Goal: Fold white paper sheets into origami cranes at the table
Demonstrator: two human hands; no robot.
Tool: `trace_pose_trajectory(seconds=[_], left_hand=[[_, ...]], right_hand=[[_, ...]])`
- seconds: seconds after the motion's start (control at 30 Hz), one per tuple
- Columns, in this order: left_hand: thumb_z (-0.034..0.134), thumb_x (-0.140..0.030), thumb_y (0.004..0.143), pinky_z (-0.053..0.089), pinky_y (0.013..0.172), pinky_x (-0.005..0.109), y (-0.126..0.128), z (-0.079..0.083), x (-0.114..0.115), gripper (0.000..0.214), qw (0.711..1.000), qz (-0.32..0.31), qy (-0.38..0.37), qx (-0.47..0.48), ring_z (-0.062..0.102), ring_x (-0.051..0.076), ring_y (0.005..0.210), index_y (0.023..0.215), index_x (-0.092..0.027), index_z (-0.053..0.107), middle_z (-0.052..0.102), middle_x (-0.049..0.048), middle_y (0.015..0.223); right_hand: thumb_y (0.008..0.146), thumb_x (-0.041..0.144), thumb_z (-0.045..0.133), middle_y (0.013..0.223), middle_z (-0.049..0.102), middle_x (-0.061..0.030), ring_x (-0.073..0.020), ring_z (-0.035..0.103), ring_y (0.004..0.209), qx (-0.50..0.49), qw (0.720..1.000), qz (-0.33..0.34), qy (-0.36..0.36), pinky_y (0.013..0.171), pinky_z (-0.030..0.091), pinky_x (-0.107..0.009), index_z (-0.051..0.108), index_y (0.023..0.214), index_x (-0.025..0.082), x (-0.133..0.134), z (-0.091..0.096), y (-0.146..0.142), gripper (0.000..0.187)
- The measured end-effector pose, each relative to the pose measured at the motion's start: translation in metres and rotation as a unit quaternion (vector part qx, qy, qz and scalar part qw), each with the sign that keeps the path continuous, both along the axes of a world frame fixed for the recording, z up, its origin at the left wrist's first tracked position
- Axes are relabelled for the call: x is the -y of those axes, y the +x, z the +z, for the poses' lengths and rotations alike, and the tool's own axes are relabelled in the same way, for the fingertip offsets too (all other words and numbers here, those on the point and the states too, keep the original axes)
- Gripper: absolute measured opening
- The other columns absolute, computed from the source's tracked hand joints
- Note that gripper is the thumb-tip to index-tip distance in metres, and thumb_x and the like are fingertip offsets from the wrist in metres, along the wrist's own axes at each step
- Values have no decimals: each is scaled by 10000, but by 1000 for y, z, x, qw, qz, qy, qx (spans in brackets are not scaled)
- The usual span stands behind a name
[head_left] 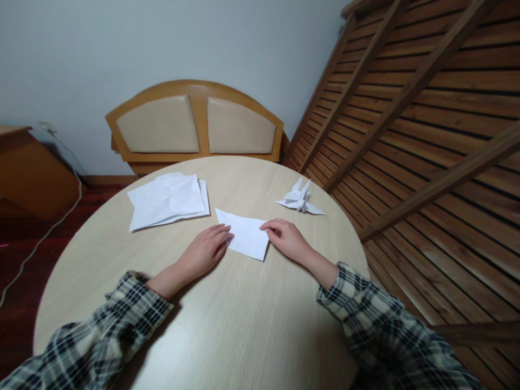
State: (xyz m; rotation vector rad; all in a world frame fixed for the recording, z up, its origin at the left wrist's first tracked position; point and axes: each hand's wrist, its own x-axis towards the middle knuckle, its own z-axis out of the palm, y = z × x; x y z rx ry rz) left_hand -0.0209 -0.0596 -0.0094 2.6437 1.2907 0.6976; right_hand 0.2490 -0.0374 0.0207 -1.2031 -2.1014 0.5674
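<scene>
A folded white sheet of paper lies on the round pale wooden table. My left hand rests flat on the sheet's left edge, fingers stretched out and together, pressing it down. My right hand is at the sheet's right edge, fingers curled, pinching the paper's corner. Both arms wear plaid sleeves.
A stack of white paper sheets lies at the table's far left. A finished paper crane stands at the far right. A wooden chair is behind the table. A slatted wooden frame leans at the right; a cable runs over the floor at the left.
</scene>
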Motion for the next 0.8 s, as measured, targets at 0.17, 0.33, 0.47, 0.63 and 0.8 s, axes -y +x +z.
trace_pose_trajectory(seconds=[0.17, 0.33, 0.47, 0.63, 0.8], left_hand=[[475, -230, 954, 442, 1065, 512, 0, 3, 1, 277, 1000, 2, -1, -8, 541, 277, 1265, 1176, -169, 630, 633, 134, 1314], [480, -234, 946, 435, 1068, 524, -1, 2, 1, 283, 1000, -1, -2, 8, 544, 275, 1260, 1183, -187, 628, 634, 128, 1314], [478, -234, 943, 430, 1070, 533, -1, 1, 1, 320, 1000, 1, 1, 1, 541, 280, 1263, 1227, -189, 618, 623, 129, 1332], [469, -227, 949, 430, 1070, 539, -1, 2, 2, 343, 1000, -3, 1, 1, 541, 286, 1264, 1254, -187, 619, 620, 136, 1333], [488, -227, 941, 429, 1070, 540, 0, 2, 1, 338, 1000, -2, -4, 16, 540, 278, 1266, 1252, -212, 621, 625, 115, 1328]], right_hand=[[846, 46, 455, 996, 739, -54, -203, 667, 955, 1, 1000, 3, 5, 900, 496, -391, 725, 942, 207, -2, -2, 3, 329], [784, -20, 425, 995, 719, -54, -191, 655, 978, 10, 1000, 16, 20, 936, 495, -391, 732, 919, 211, -9, -9, 9, 408], [754, -59, 429, 1029, 716, -53, -187, 643, 1007, 45, 998, 40, 25, 954, 484, -396, 743, 945, 221, -13, -15, 12, 461], [801, -37, 472, 1049, 722, -56, -193, 630, 1011, 80, 995, 55, 36, 948, 474, -404, 744, 983, 224, -13, -15, 13, 418], [783, -47, 502, 1078, 713, -56, -187, 616, 1045, 90, 992, 77, 40, 976, 457, -405, 730, 1027, 228, -12, -14, 17, 432]])
